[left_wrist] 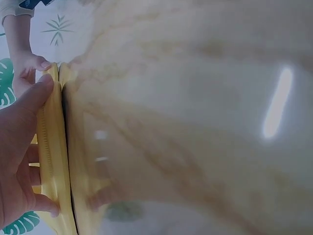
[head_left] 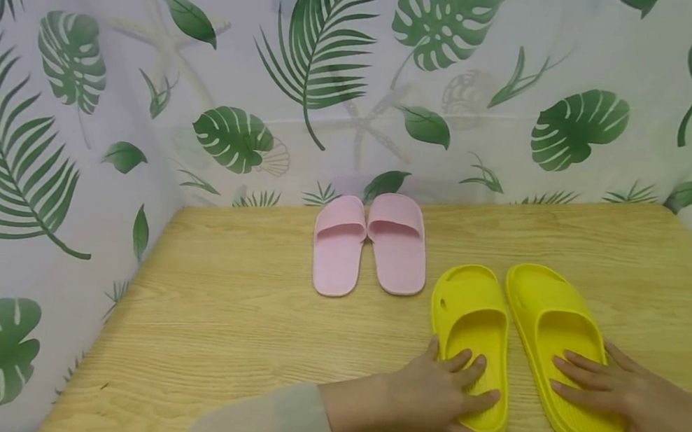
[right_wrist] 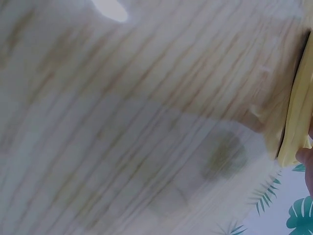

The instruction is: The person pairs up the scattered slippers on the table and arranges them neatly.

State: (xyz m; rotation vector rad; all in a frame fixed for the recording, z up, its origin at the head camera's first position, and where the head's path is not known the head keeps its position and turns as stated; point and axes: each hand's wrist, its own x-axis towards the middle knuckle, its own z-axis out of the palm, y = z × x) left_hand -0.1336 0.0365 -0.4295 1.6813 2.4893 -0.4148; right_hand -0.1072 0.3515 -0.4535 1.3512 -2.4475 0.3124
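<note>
Pink slippers (paired), wooden table, leaf-print backdrop

On the worktop, one pair of slides lies at the back against the curtain, while a second pair of slippers lies nearer and to its right, the left hand resting on one, the right hand on the other.

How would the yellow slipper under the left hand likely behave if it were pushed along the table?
The yellow slipper looks like thick moulded foam, so probably light and slightly springy. Its broad flat sole lies on the glossy table, so it should slide rather than tip. The left hand rests flat on its heel, which suggests steady control.
</note>
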